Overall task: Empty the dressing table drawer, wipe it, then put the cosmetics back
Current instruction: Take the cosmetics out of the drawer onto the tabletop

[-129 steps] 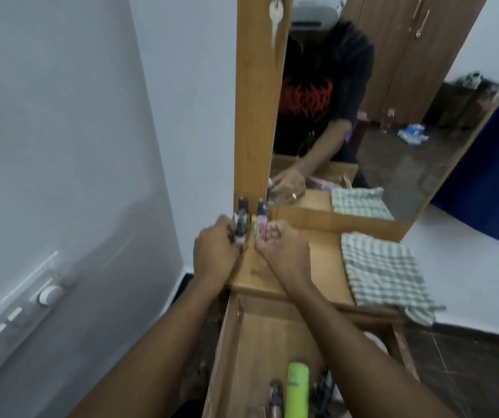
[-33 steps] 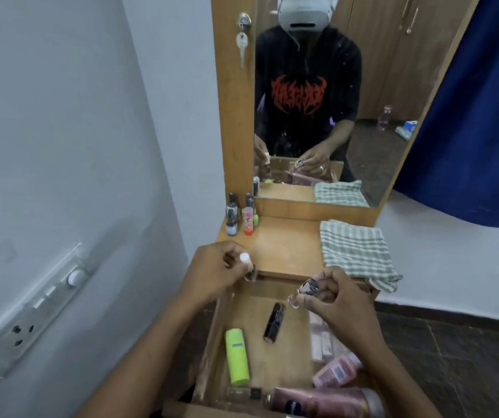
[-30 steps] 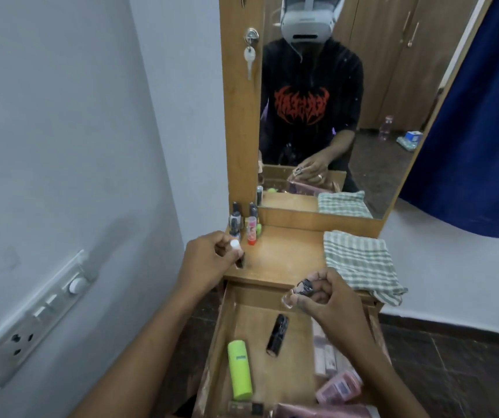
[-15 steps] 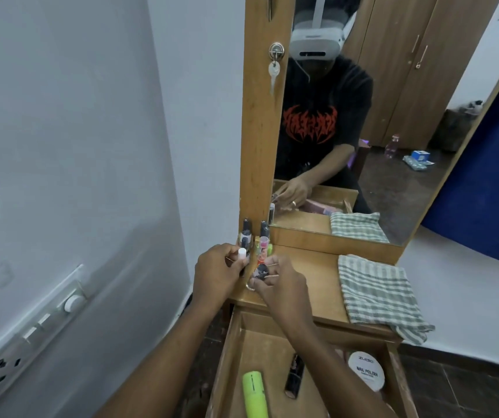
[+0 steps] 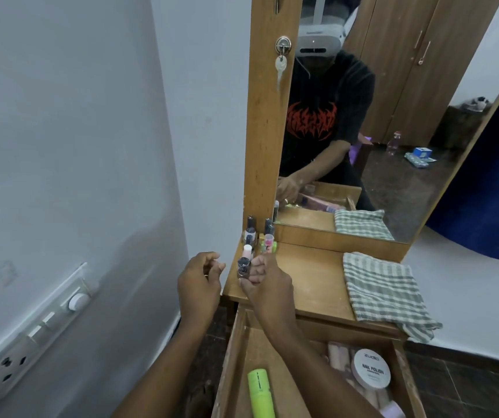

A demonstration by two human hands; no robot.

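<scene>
Right hand (image 5: pixel 267 283) pinches a small dark bottle (image 5: pixel 243 267) upright at the tabletop's (image 5: pixel 308 279) front left corner; left hand (image 5: pixel 200 282) is loosely curled, holding nothing I can see.

From the head view: set it flat beside the standing bottles (image 5: pixel 258 236), clear of the edge; the drawer (image 5: pixel 275 351) below holds more cosmetics.

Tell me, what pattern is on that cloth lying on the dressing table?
The cloth has a green-and-white check pattern, seen in the head view.
</scene>
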